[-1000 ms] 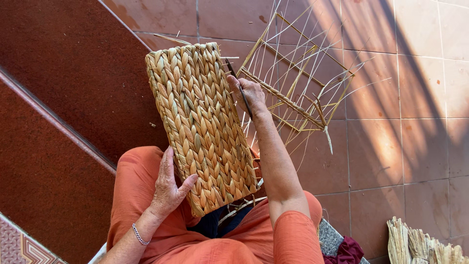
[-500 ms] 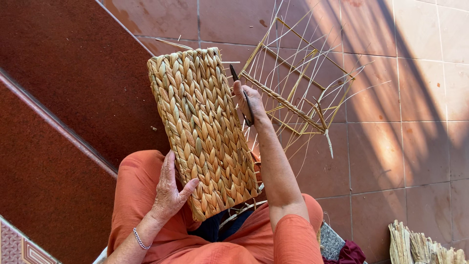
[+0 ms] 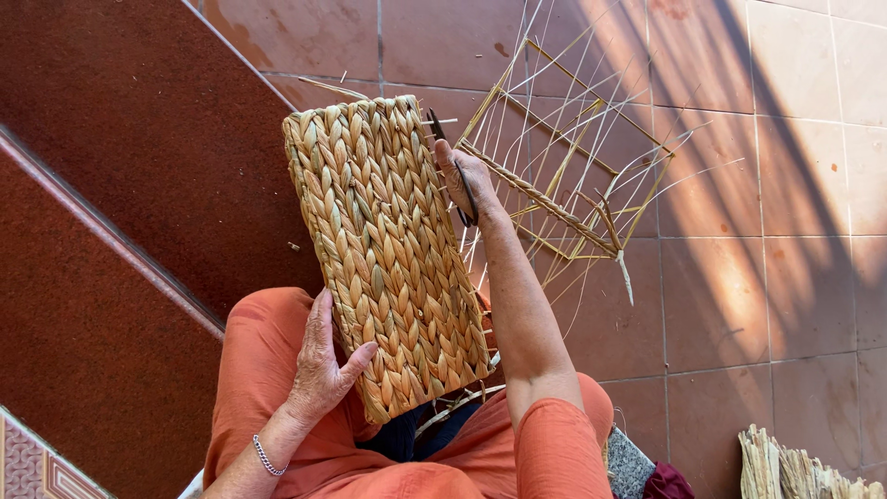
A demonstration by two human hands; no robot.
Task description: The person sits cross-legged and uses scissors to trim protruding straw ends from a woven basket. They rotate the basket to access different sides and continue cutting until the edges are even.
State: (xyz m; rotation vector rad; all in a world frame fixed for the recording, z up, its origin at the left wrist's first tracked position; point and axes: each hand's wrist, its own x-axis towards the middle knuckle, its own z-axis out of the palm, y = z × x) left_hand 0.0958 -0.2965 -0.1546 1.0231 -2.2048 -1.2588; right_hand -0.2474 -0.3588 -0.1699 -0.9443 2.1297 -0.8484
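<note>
The woven basket (image 3: pixel 388 254) lies tilted across the person's lap, its braided side turned up toward the camera and its far end reaching out over the tiled floor (image 3: pixel 767 277), so the long right edge is open to work on. The left hand (image 3: pixel 319 370) steadies the near corner, thumb on the weave and fingers curled around the edge, which keeps the basket from sliding off the orange trousers (image 3: pixel 268 388). The right hand (image 3: pixel 467 185) sits at the upper right edge, fingers closed around dark scissors (image 3: pixel 453 171) whose blades point at the short stub ends sticking out along that edge. Just beyond the hand, a bare wire frame (image 3: pixel 573 176) with loose strands stands on the floor, near enough to reach. At the bottom right corner lies a bundle (image 3: pixel 795 467) of dried fibre, well apart from the basket, and dark red steps (image 3: pixel 111 185) run along the left.
</note>
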